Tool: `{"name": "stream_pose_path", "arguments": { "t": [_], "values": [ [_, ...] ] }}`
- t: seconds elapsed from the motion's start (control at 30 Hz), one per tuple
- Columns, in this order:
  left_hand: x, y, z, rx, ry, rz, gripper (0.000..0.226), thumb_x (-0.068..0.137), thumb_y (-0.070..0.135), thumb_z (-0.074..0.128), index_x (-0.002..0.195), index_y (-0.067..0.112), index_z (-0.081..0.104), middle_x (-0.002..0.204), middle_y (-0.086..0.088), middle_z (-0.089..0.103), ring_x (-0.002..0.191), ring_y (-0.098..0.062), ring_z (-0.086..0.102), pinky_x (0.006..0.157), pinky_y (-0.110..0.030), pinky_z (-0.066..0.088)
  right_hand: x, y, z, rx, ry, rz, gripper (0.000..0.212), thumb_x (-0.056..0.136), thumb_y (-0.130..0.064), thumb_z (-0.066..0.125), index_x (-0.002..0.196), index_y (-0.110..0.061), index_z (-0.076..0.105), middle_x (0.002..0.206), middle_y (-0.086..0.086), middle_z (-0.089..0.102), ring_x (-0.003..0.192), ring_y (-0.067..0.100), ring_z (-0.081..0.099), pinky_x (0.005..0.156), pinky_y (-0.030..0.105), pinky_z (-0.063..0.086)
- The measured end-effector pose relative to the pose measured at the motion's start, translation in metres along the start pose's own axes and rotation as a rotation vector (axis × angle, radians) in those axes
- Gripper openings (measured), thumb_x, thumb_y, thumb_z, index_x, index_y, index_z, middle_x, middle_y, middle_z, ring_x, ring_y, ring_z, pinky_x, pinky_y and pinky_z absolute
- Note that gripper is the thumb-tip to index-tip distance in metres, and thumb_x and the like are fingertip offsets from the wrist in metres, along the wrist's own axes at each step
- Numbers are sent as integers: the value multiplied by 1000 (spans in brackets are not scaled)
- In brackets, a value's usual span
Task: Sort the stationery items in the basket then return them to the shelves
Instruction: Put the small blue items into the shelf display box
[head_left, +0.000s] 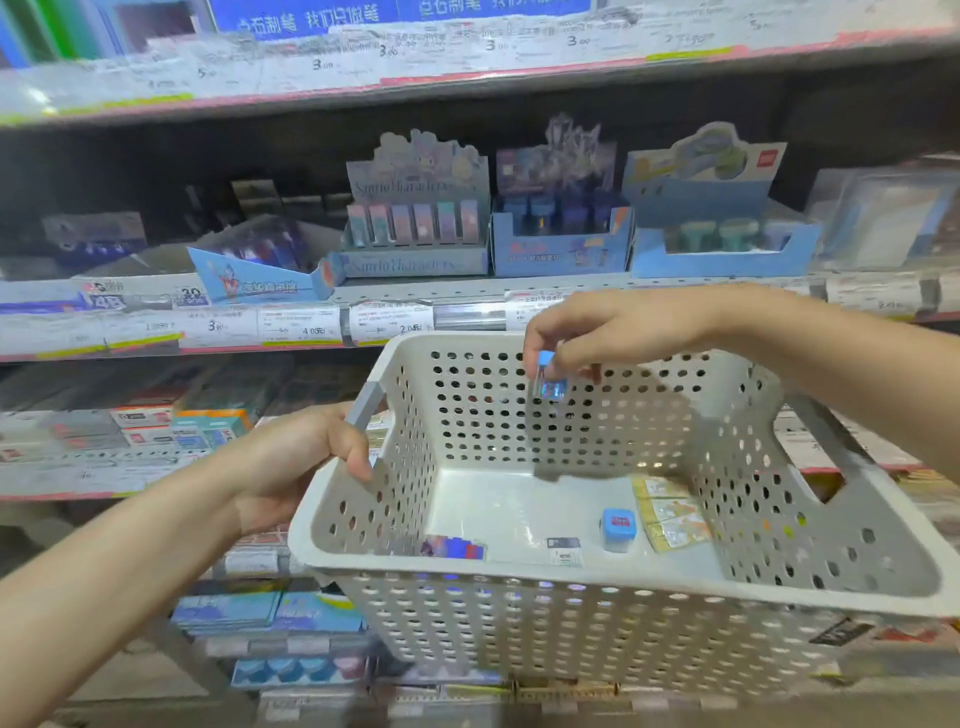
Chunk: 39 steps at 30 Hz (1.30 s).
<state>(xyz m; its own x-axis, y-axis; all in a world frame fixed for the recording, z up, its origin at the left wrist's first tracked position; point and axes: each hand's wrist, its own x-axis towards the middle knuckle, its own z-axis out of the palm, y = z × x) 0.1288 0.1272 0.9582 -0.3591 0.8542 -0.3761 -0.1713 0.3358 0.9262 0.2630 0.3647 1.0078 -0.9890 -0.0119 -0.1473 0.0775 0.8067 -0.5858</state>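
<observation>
The left hand (296, 457) grips the basket (571, 577) by its side handle; above the basket, the right hand (618, 332) pinches a small blue box (549, 376).

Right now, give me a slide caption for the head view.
Left hand holds the perforated basket by its handle while right hand pinches a small blue item before stationery shelves.

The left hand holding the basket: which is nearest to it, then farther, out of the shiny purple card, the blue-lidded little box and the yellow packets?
From the left hand on the white perforated plastic basket:
1. Shiny purple and blue card, at the floor's near-left corner.
2. Small blue-lidded clear box, right of the middle.
3. Yellow flat packets, against the right wall.
</observation>
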Motion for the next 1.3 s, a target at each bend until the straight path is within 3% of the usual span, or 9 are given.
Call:
{"name": "stream_pose_path", "arguments": {
  "t": [0.1, 0.17, 0.27, 0.33, 0.43, 0.53, 0.73, 1.0, 1.3],
  "values": [
    [0, -3, -14, 12, -30, -7, 72, 39, -7, 50, 105, 19, 65, 82, -27, 68, 59, -38, 66, 44, -36, 52, -1, -5, -9, 109, 138, -12, 18, 93, -7, 50, 96, -15, 66, 83, 5, 56, 70, 15, 44, 64, 26, 38],
    [0, -5, -22, 21, -44, -10, 79, 31, -2, 57, 107, 20, 65, 87, -29, 68, 65, -40, 67, 47, -39, 53, 2, -6, -14, 127, 258, 2, 20, 93, -7, 50, 102, -14, 66, 84, 13, 55, 69, 9, 47, 66, 25, 39],
    [2, -9, -29, 32, -53, -3, 83, 31, 0, 59, 112, 20, 63, 97, -30, 67, 74, -42, 67, 53, -40, 55, 11, -2, -24, 192, 422, 4, 19, 93, -7, 51, 108, -12, 62, 91, -2, 61, 72, 5, 51, 69, 19, 43],
    [4, -10, -32, 36, -57, 7, 80, 35, -3, 55, 112, 18, 62, 97, -29, 67, 74, -42, 67, 55, -40, 55, 19, 6, -33, 200, 545, 18, 16, 92, -9, 55, 108, -13, 58, 105, 6, 59, 81, 13, 52, 73, 24, 45],
    [5, -10, -32, 10, -74, 16, 73, 43, -5, 49, 112, 15, 62, 96, -28, 68, 75, -41, 67, 56, -39, 55, 33, 18, -47, 192, 730, 11, 21, 89, -12, 62, 108, -10, 55, 97, 9, 57, 78, 14, 55, 75, 29, 47],
    [5, -9, -30, 7, -74, 24, 82, 35, -3, 56, 114, 17, 61, 101, -30, 67, 78, -43, 67, 56, -41, 55, 48, 23, -64, 48, 851, 47, 29, 88, -15, 62, 114, -5, 57, 102, 8, 59, 95, 20, 59, 85, 32, 49],
    [12, -5, -28, 0, -71, 10, 86, 33, 2, 62, 117, 17, 62, 113, -33, 62, 99, -54, 60, 77, -56, 53, 68, 34, -82, -246, 816, 130, 32, 91, -15, 59, 122, -11, 55, 123, 8, 59, 111, 23, 55, 85, 23, 41],
    [16, 0, -21, 8, -1, 19, 86, 27, 5, 60, 112, 15, 64, 100, -32, 67, 77, -45, 66, 57, -44, 55, 84, 37, -91, -415, 644, 218, 37, 93, -14, 56, 130, -10, 52, 134, 8, 54, 121, 28, 51, 104, 33, 40],
    [23, 0, -18, 48, 116, 7, 92, 29, 2, 61, 121, 7, 59, 110, -34, 63, 82, -40, 65, 62, -39, 54, 88, 48, -94, -521, 680, 157, 36, 90, -21, 61, 124, -12, 59, 130, 9, 56, 114, 28, 55, 89, 23, 39]
  ]
}}
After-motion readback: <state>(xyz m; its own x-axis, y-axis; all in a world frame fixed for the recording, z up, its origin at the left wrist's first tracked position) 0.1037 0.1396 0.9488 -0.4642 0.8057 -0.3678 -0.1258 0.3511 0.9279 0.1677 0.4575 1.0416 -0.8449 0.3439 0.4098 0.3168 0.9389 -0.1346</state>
